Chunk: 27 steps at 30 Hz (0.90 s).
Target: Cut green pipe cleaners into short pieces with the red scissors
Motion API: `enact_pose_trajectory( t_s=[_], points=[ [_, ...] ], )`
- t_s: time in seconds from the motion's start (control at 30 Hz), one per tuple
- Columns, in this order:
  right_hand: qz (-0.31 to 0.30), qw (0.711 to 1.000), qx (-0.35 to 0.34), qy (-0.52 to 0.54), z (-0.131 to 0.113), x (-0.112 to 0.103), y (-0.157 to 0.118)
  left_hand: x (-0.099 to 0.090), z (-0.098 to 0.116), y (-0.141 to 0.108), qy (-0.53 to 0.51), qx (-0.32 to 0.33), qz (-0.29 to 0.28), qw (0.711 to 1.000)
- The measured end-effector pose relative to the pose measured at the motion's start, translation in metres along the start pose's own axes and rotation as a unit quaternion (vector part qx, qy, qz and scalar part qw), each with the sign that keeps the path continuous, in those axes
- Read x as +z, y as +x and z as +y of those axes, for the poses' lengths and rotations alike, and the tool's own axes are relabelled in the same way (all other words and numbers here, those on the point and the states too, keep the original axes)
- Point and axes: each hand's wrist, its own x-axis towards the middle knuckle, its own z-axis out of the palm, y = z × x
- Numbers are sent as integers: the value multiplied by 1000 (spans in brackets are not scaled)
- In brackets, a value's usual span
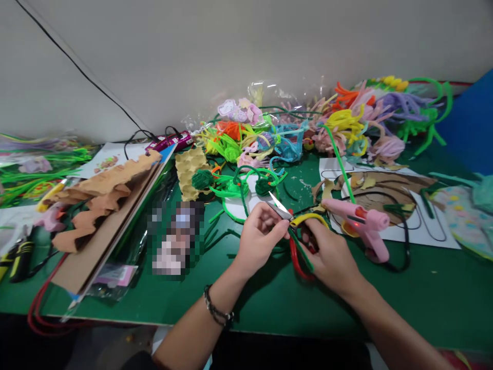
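Note:
Scissors (pixel 284 211) with red and yellow handles are in my right hand (pixel 327 252), its fingers around the handles and the blades pointing up and left. A green stem (pixel 302 248) lies along the same hand. My left hand (pixel 262 231) is closed beside the blades, thumb and fingers pressed together near the pivot; what it pinches is too small to make out. Just behind the hands is a green pipe-cleaner piece (pixel 234 187) with dark green balls and a white middle. A pink glue gun (pixel 362 222) lies to the right of my right hand.
Bundles of coloured pipe cleaners (pixel 277 139) line the wall. Cardboard (pixel 96 221), black-yellow pliers (pixel 23 254) and a power strip (pixel 169 141) are at left. A blurred rectangular item (pixel 177 239) lies left of my hands. White paper (pixel 435 221) lies right, with the glue gun's black cable nearby.

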Motion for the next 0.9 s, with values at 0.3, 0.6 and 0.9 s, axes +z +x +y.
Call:
enact_pose_trajectory(
  t_s=[0.3, 0.6, 0.9],
  points=[
    [2, 998, 42, 38, -3, 3, 2, 1, -2, 4, -29, -54, 36, 997],
    [-16, 998, 45, 37, -5, 5, 1, -3, -3, 6, 27, -32, 57, 997],
    [-17, 999, 40, 7, -7, 4, 1, -4, -2, 4, 78, 22, 30, 996]
  ],
)
